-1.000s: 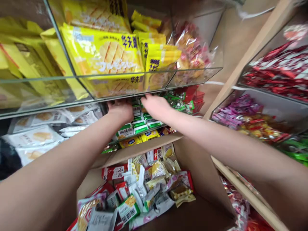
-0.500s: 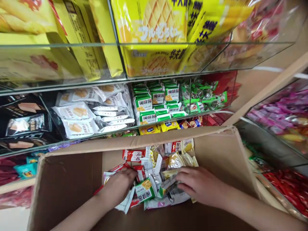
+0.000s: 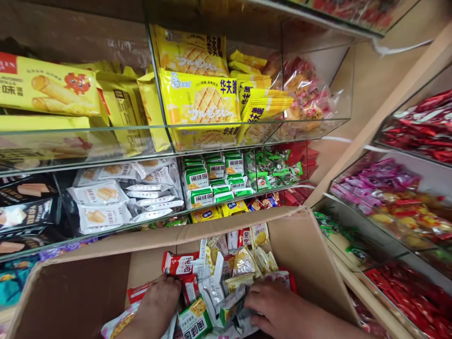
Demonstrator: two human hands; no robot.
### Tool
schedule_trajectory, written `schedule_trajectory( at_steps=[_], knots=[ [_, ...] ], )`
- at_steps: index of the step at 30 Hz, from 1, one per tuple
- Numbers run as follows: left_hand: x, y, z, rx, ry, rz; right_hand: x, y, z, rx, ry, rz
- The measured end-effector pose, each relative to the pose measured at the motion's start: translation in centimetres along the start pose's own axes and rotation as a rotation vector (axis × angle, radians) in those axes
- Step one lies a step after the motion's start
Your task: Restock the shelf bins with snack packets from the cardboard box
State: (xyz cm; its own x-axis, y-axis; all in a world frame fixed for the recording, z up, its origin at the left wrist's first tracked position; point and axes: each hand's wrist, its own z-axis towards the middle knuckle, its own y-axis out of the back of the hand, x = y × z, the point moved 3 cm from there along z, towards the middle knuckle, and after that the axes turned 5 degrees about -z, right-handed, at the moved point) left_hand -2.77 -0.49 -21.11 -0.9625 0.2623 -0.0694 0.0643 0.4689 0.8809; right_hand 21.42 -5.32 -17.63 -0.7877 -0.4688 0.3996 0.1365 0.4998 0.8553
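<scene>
Both my hands are down in an open cardboard box filled with several small snack packets. My left hand lies on the packets at the left, its fingers curled down by a red and white packet. My right hand lies palm down on the right, fingers pressed into silvery packets. A green and white packet sits between the two hands. I cannot see whether either hand grips a packet. On the glass shelf above stand matching green and white packets.
Glass shelves hold yellow wafer bags, white cake packets, black packets and green candies. At the right, a wooden-framed rack holds bins of red, purple and yellow sweets.
A second ago both hands reached up to the green packets on the glass shelf. They came down into the box and now rest among the packets; the view has tilted upward.
</scene>
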Motion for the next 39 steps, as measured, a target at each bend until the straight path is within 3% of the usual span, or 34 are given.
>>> schedule_trajectory(
  at_steps=[10,14,16,18,21,23,28,32,34,39],
  knots=[
    [0.5,0.5,-1.0,-0.067,-0.175,-0.097,-0.3,-0.4,0.3,0.007,-0.024,0.030],
    [1.6,2.2,-1.9,-0.114,-0.124,-0.186,-0.5,0.0,0.1,0.003,-0.011,0.084],
    [1.7,3.7,-2.7,-0.146,-0.107,-0.369,-0.3,0.7,0.1,-0.043,-0.021,0.156],
    [0.9,5.2,-3.5,-0.152,-0.130,-0.707,0.2,1.6,0.2,-0.156,-0.044,0.322],
    [-2.0,6.7,-4.3,-0.083,-0.219,-1.327,1.6,2.9,1.0,-0.327,0.017,0.754],
    [-4.1,7.0,-4.4,-0.098,-0.260,-1.597,2.4,3.5,1.8,-0.416,0.029,0.957],
    [-6.1,6.1,-3.9,-0.230,-0.166,-1.889,2.8,4.6,3.1,-0.689,-0.097,0.969],
    [-6.3,6.3,-4.0,-0.305,-0.131,-1.953,2.5,4.8,2.9,-0.768,-0.127,0.936],
    [-6.5,6.6,-4.1,-0.335,-0.126,-1.974,2.6,4.5,2.9,-0.730,-0.086,1.017],
    [-7.3,6.8,-4.2,-0.451,-0.097,-2.012,3.7,3.8,2.9,-0.492,0.112,1.386]
  ],
)
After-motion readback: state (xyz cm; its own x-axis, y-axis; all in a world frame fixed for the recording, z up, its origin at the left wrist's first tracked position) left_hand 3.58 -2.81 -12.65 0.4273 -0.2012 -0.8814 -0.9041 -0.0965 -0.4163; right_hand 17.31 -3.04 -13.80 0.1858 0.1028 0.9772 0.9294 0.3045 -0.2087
